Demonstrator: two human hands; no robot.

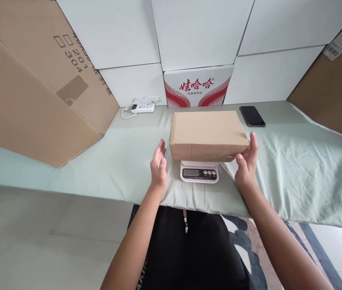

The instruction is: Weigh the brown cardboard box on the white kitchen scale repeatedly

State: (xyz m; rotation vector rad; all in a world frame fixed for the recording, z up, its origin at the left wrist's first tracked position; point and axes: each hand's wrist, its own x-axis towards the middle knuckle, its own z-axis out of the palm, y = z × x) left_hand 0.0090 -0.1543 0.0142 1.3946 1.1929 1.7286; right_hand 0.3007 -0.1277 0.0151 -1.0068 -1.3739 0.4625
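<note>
**Cardboard box (209, 128) over the scale (199, 178), grip wide**

We see neither hand closed on anything. The right hand (247, 166) is spread, thumb apart from the fingers, and seems to touch the box at its near right corner. The left hand (159, 166) is open too, just beside the box's left side with a narrow gap between them.

The box lies flat across the scale, covering most of it; only the near part, with its display (190, 172) and buttons (209, 172), juts out towards us. We cannot make out a reading. We judge the step in hand to be placing or steadying the box on the scale, though we cannot tell whether any weight rests on the right fingers. The next move, we think, calls for balance: a level box, both sides guided evenly, the display unobstructed.

Both forearms reach from the near side over the edge of the counter (137, 169), a little apart, palms turned inwards and fingertips pointing up and to the far side.

Beyond the box, a phone (252, 116) lies to the far right and a white device (143, 108) with a cable to the far left. A red-and-white carton (198, 86) stands behind, between large brown cartons at left (32, 92) and right (336, 88).
</note>
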